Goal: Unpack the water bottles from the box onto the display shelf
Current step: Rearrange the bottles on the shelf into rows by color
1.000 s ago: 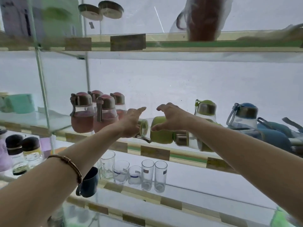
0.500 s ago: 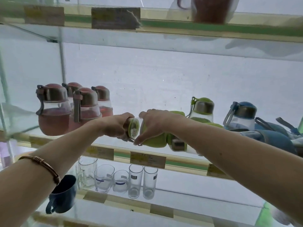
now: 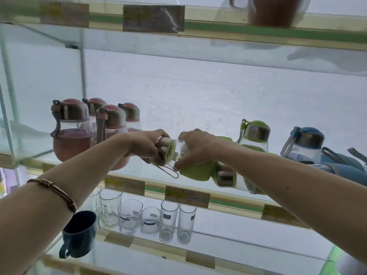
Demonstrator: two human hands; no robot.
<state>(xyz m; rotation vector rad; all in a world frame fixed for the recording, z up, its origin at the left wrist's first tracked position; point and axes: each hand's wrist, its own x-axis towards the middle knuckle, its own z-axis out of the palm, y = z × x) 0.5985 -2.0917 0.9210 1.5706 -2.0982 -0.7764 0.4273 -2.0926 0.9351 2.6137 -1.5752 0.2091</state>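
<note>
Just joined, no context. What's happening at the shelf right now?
A person is stocking a glass display shelf. Both hands hold one green water bottle lying on its side over the shelf: the left hand grips its cap end, the right hand grips the clear body. Pink bottles stand upright to the left; a green bottle and a blue bottle stand to the right.

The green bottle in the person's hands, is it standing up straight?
No, the green bottle lies on its side, gripped by the left hand at the cap end and the right hand around the body.
</note>
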